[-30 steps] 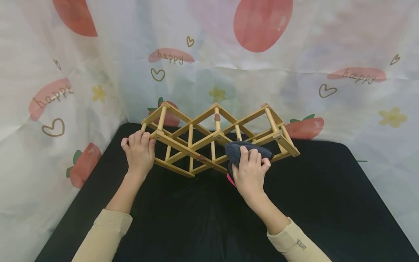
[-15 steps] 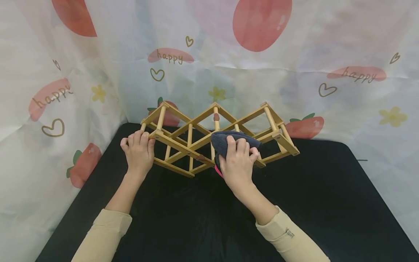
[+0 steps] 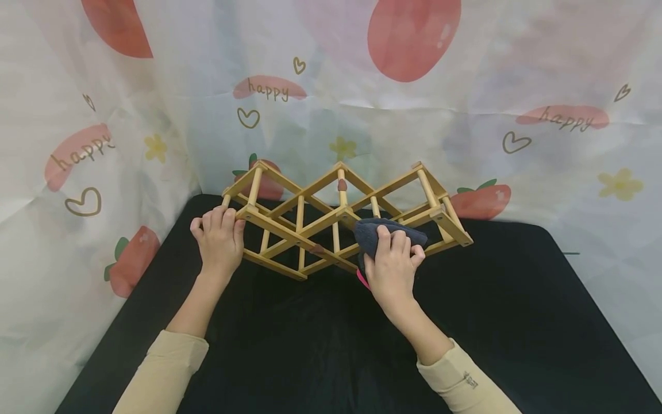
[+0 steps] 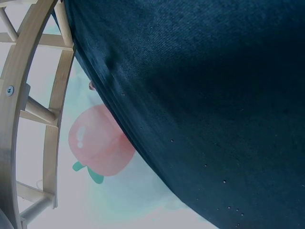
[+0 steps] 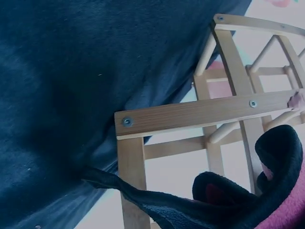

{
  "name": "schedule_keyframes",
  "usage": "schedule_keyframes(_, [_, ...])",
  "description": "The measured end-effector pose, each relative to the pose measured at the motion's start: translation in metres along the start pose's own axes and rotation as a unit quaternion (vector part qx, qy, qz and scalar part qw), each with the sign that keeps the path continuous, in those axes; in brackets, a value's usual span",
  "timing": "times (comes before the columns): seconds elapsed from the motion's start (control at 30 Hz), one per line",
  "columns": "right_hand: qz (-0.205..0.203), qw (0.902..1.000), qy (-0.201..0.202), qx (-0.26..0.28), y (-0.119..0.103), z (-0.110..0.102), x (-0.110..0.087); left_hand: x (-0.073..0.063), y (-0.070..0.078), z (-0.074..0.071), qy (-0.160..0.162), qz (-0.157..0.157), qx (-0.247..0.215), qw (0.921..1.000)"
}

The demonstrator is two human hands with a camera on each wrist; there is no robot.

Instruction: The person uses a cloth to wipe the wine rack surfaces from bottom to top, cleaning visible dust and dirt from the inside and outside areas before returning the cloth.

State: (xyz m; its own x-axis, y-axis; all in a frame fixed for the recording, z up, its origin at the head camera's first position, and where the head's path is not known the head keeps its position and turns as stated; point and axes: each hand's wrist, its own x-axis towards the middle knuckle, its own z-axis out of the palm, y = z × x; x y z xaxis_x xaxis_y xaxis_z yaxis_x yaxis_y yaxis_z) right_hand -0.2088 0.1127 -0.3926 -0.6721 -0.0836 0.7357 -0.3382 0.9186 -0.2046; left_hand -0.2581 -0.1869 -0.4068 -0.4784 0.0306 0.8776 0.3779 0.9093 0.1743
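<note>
A folding wooden wine rack (image 3: 274, 226) with crossed slats and round dowels stands stretched out on the black-covered table. My left hand (image 3: 218, 244) grips its left end, fingers bent over the corner. In my right hand (image 3: 394, 267) is a bunched dark blue cloth (image 3: 367, 234) with a pink side, held against the lower front slats right of the middle. Brown smudges (image 3: 317, 249) mark a front slat, and another brown spot (image 3: 342, 184) sits on an upper dowel. The right wrist view shows the cloth's folds (image 5: 224, 210) lying over the rack's slats (image 5: 181, 113).
Black fabric (image 3: 320, 339) covers the table, with small specks on it in the left wrist view. Close behind the rack hangs a white curtain (image 3: 439, 138) printed with fruit, hearts and flowers. It also runs along the left side.
My right hand slid left along the rack with the cloth, then came back right and slightly down. My left hand and the rack have stayed in place.
</note>
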Motion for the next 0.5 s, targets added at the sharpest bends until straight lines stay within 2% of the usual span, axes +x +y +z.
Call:
schedule_keyframes(0.2, [-0.014, 0.9997, 0.018, 0.004, -0.009, -0.001, 0.005, 0.0, 0.0, -0.001, -0.001, -0.001, -0.001, 1.0])
schedule_keyframes(0.5, [-0.034, 0.9991, 0.021, 0.016, -0.024, -0.005, 0.017, 0.0, 0.0, 0.001, 0.005, 0.0, -0.006, 1.0])
